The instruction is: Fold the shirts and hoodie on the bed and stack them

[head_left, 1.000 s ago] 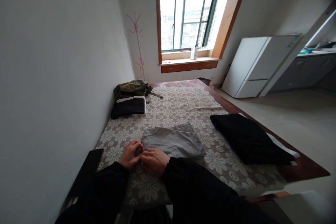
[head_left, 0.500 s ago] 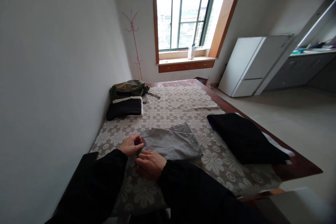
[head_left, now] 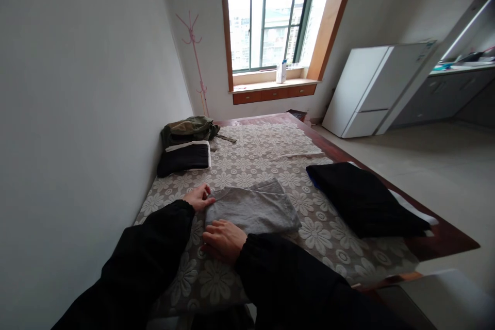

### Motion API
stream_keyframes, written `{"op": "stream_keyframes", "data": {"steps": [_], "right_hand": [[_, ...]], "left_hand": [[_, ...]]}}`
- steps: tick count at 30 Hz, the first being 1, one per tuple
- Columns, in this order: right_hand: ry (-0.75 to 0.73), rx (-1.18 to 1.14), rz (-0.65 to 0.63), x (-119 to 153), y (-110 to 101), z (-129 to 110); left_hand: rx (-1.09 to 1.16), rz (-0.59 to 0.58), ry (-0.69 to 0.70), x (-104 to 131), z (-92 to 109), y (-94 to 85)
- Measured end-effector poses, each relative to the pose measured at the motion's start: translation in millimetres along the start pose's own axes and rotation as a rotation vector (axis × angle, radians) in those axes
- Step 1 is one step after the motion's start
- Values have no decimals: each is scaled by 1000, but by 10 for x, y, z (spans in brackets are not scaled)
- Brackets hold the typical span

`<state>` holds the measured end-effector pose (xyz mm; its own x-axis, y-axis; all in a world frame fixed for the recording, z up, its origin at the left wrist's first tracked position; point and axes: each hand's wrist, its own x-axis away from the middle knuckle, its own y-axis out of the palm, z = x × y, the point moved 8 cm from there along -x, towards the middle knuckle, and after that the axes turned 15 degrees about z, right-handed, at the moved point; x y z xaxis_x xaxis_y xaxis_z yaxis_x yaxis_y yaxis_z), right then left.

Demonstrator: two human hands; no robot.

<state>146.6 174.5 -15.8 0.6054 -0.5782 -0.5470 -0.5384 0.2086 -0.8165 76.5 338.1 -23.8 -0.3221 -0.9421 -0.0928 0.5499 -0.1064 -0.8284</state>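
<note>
A folded grey T-shirt [head_left: 251, 210] lies flat on the patterned tablecloth in front of me, a folded flap showing at its far right corner. At its far left corner, my left hand [head_left: 198, 198] pinches the edge between thumb and fingers. My right hand [head_left: 223, 240] is at the near left corner, its fingers curled closed on the fabric; the fingertips are partly hidden. Both arms are in black sleeves.
On the floral tablecloth [head_left: 266, 149] lie a folded black stack [head_left: 184, 159] and an olive backpack [head_left: 189, 130] by the left wall. Another black folded pile [head_left: 363, 198] lies at the right. Beyond are a pink coat stand [head_left: 197, 56] and white fridge [head_left: 363, 87].
My left hand has moved away from me along the T-shirt's left edge to its far corner, widening the gap between my hands. My right hand has stayed at the near corner.
</note>
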Motion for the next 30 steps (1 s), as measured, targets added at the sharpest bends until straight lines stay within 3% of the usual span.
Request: {"op": "stream_keyframes", "data": {"steps": [10, 15, 21, 24, 27, 30], "right_hand": [[27, 18, -21, 8, 13, 22], [62, 0, -25, 16, 32, 48], [156, -91, -47, -13, -83, 106], [310, -99, 2, 40, -309, 319], [542, 100, 120, 213, -556, 675], [662, 231, 70, 390, -536, 901]], "left_hand": [[112, 5, -29, -177, -8, 72], [88, 141, -51, -112, -23, 135], [20, 276, -30, 32, 48, 53], [1, 290, 1, 31, 101, 21], [-11, 287, 22, 28, 123, 29], [-22, 280, 29, 44, 131, 53]]}}
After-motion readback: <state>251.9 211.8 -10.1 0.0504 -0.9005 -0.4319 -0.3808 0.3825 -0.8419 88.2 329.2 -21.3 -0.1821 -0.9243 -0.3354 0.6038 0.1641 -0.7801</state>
